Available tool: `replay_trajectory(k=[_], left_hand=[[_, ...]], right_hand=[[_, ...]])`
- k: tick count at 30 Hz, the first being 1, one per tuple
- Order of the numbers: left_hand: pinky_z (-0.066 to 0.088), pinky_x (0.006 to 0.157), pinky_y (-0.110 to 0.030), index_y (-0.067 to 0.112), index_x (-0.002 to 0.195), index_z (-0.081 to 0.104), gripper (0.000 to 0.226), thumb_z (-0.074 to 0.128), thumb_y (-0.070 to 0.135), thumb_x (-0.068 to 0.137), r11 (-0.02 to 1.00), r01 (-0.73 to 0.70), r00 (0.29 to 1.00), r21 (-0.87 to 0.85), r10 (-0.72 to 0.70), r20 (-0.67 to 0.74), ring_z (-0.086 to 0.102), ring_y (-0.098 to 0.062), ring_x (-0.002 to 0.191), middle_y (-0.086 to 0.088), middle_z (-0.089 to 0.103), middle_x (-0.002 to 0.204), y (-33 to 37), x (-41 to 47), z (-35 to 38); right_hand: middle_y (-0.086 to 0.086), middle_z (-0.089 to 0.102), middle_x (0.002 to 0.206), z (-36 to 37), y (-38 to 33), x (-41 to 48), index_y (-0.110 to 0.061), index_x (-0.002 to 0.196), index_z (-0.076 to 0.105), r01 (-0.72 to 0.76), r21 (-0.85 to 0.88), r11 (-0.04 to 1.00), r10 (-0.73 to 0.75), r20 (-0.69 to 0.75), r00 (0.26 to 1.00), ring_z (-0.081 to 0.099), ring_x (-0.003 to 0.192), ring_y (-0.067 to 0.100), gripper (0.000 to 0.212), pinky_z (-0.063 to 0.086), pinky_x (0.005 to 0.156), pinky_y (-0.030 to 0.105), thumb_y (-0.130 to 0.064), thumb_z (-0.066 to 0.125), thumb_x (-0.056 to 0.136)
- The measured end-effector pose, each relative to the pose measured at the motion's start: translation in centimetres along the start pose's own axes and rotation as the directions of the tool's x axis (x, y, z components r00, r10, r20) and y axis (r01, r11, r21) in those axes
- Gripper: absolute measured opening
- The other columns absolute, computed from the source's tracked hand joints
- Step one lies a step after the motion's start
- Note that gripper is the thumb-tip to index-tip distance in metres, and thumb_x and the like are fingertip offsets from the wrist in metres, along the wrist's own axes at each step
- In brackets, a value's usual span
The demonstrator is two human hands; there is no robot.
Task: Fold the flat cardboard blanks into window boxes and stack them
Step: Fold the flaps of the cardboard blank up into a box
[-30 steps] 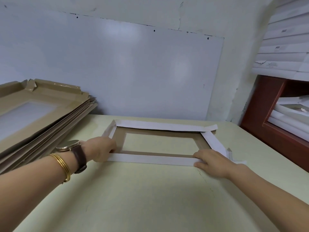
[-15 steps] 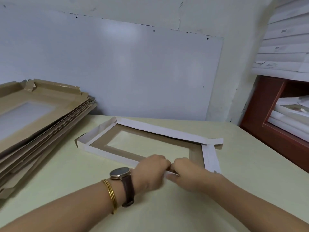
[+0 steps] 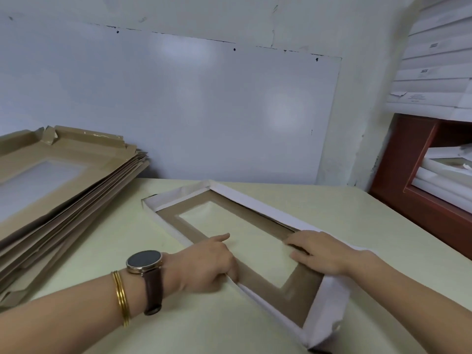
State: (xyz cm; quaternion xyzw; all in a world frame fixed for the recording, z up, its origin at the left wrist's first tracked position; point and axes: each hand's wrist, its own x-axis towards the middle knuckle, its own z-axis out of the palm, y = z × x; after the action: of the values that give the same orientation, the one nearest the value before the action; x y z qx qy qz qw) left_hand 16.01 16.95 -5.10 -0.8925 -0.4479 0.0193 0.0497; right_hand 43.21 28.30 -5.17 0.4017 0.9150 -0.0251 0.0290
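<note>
Half-folded box (image 3: 302, 286) lies on the table (image 3: 178, 328), turned inside up and running diagonally from 11 o'clock to 5 o'clock: brown frame around the window, white walls partly raised on all four sides. The left hand (image 3: 204, 264), with a watch (image 3: 144, 261) and bangles (image 3: 121, 297) on the wrist, is at the box's 8 o'clock side. Its index finger is stretched out along the brown border and the other fingers are curled. The thumb looks hooked over the white side wall as if pinching it, but that grip is partly hidden, so not certain. The right hand (image 3: 321, 254) is at the 3 o'clock side, fingers nearly straight and spread, lying flat on the border by the wall there and gripping nothing. The stack of flat blanks (image 3: 63, 180) sits at 9 o'clock, well apart from the box. The shelf with white boxes (image 3: 444, 172) is at 2 o'clock. Step looks like locking the long side walls, with folding maybe halfway and stacking not started. Risks: the 5 o'clock corner is rumpled and its flap looks untucked, so that end wall could spring back flat once pressure comes off. Pressing off the crease line could buckle the thin border. A hard pull on the left wall could tear that corner. The box is only pinned by two hands on a smooth top, so an uneven push could spin it.
</note>
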Motion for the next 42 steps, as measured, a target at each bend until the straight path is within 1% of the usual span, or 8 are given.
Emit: replay_trajectory(k=[10,17,21,23,26,33,39,42], left_hand=[[-0.006,0.118,-0.044,0.025,0.119,0.064,0.047,0.04,0.006,0.082,0.965,0.207,0.969,0.161,-0.224,0.098,0.05,-0.011,0.123,0.01,0.063,0.123,-3.5,0.5,0.2],[-0.017,0.108,-0.066,0.013,0.079,0.061,0.048,0.03,0.046,0.094,0.867,0.498,0.846,-0.007,-0.484,0.225,0.049,-0.018,0.115,-0.002,0.062,0.101,-3.5,3.1,0.1],[0.021,0.114,-0.05,0.011,0.09,0.062,0.02,0.044,0.02,0.085,0.933,0.349,0.932,0.086,-0.355,0.072,0.051,-0.021,0.113,-0.002,0.059,0.102,-2.3,3.7,0.5],[0.044,0.086,-0.035,0.01,0.095,0.063,0.022,0.046,0.012,0.081,0.956,0.294,0.956,0.019,-0.294,-0.009,0.056,-0.023,0.102,-0.003,0.06,0.101,-1.5,3.9,0.7],[0.034,0.066,-0.029,0.016,0.094,0.06,0.021,0.048,0.009,0.079,0.971,0.232,0.972,-0.055,-0.233,-0.013,0.055,-0.023,0.095,-0.002,0.059,0.102,-0.6,4.2,1.1],[0.044,0.083,-0.025,0.015,0.108,0.066,0.028,0.051,0.008,0.086,0.941,0.274,0.96,-0.198,-0.254,0.119,0.057,-0.023,0.104,-0.003,0.064,0.111,-0.6,4.7,0.3],[0.045,0.078,-0.021,0.01,0.106,0.069,0.029,0.052,0.003,0.083,0.905,0.284,0.954,-0.317,-0.234,0.185,0.059,-0.018,0.101,-0.002,0.068,0.109,0.5,4.2,-1.2],[0.045,0.08,-0.021,0.01,0.107,0.068,0.031,0.046,0.002,0.086,0.892,0.295,0.948,-0.343,-0.227,0.226,0.059,-0.019,0.1,-0.004,0.067,0.109,0.7,3.8,-1.4]], right_hand=[[0.005,0.061,0.114,0.5,-3.6,-0.4,-0.016,0.112,0.057,-0.186,-0.262,0.947,0.208,0.062,0.976,0.058,0.106,0.025,0.05,0.042,0.081,0.036,-0.053,0.026,0.1],[0.008,0.054,0.129,1.5,-5.1,1.8,-0.013,0.124,0.056,-0.328,-0.332,0.885,0.359,0.036,0.933,0.052,0.116,0.026,0.059,0.038,0.078,0.034,-0.053,0.019,0.101],[0.009,0.046,0.138,1.7,-4.9,3.2,-0.012,0.133,0.049,-0.403,-0.314,0.86,0.431,0.021,0.902,0.042,0.124,0.027,0.059,0.035,0.083,0.033,-0.051,0.018,0.102],[0.009,0.044,0.139,1.6,-4.8,3.6,-0.011,0.133,0.049,-0.412,-0.302,0.86,0.439,0.026,0.898,0.04,0.126,0.028,0.059,0.037,0.088,0.034,-0.051,0.018,0.102],[0.011,0.044,0.138,1.4,-4.8,3.8,-0.011,0.129,0.052,-0.407,-0.256,0.877,0.433,0.053,0.9,0.039,0.124,0.03,0.058,0.036,0.089,0.035,-0.051,0.02,0.102],[0.003,0.05,0.087,-0.3,-5.0,1.3,-0.01,0.078,0.051,-0.229,0.001,0.974,0.227,0.103,0.968,0.052,0.087,0.026,0.039,0.042,0.076,0.037,-0.037,0.034,0.101],[0.005,0.063,0.103,-2.3,-4.6,-2.1,-0.007,0.112,0.062,-0.119,0.122,0.985,0.09,0.222,0.971,0.059,0.095,0.021,0.034,0.05,0.085,0.035,-0.031,0.05,0.09],[-0.014,0.059,0.09,-2.7,-4.1,-2.7,-0.024,0.102,0.062,-0.093,0.148,0.985,0.058,0.226,0.972,0.055,0.083,0.004,0.017,0.045,0.072,0.021,-0.032,0.056,0.088]])
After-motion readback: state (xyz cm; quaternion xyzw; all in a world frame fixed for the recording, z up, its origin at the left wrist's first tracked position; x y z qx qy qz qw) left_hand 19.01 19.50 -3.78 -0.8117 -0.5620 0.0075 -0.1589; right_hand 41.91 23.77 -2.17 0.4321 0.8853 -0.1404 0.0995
